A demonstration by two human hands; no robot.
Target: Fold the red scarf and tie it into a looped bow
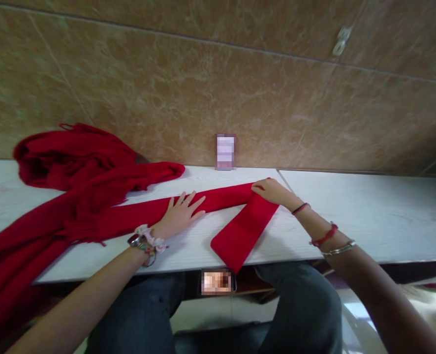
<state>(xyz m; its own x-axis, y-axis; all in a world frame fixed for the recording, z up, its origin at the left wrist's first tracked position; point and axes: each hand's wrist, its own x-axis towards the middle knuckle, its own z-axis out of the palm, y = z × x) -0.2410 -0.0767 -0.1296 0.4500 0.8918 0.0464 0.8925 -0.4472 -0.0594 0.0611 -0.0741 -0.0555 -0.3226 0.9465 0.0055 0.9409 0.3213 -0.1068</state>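
Observation:
A long red scarf (223, 196) with fringe lies as a narrow folded strip along the white table. My left hand (179, 215) rests flat on the strip, fingers spread. At its right end, my right hand (270, 191) pinches the cloth where it bends back diagonally. From there a folded end hangs toward me, its corner reaching the table's front edge. More red fabric (81, 160) is bunched against the wall at the left, and some of it trails over the front left edge. Whether the pile and the strip are one piece I cannot tell.
The white table (351, 216) runs along a brown tiled wall (188, 93). A small blurred card-like item (225, 151) stands against the wall. Another blurred rectangular item (217, 281) is at the front edge, between my knees. A white fitting (341, 41) is on the wall.

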